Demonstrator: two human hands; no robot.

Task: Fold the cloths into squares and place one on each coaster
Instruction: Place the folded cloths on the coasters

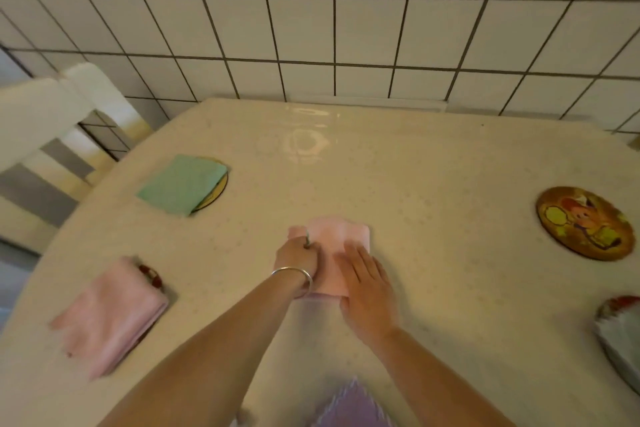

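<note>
- Pink cloth (341,241), partly folded, lies flat at mid-tabletop, directly ahead of the person and under both hands.
- Left hand (299,258) sits on the cloth's left edge; fingers curled, pinching a fold of the fabric. A silver bangle (294,274) circles that wrist.
- Right hand (365,279) lies palm down on the cloth's right half, fingers straight and close together, pressing it to the surface; it grips nothing. Its heel reaches off the cloth's near edge onto the tabletop (433,184).
- The cloth's far edge and far right corner show beyond the fingertips of both hands; the near edge is mostly covered by wrists.
- Far left: green cloth (181,184), folded square, rests on a round coaster whose dark rim (218,196) peeps out at its right side.
- Near left: second pink folded cloth (110,315) covers another coaster; only a small reddish bit of that coaster (152,276) shows at the far corner.
- Far right: bare round coaster with a cartoon print (587,222), well apart from the hands.
- Right frame edge: a grey-white cloth (620,333) over a coaster with a red rim, cut off by the frame.
- Bottom centre: a lilac cloth (351,407), blurred, near the tabletop's front edge between the forearms.
- Behind: white tiled wall (311,28); a white chair (45,121) at far left.
</note>
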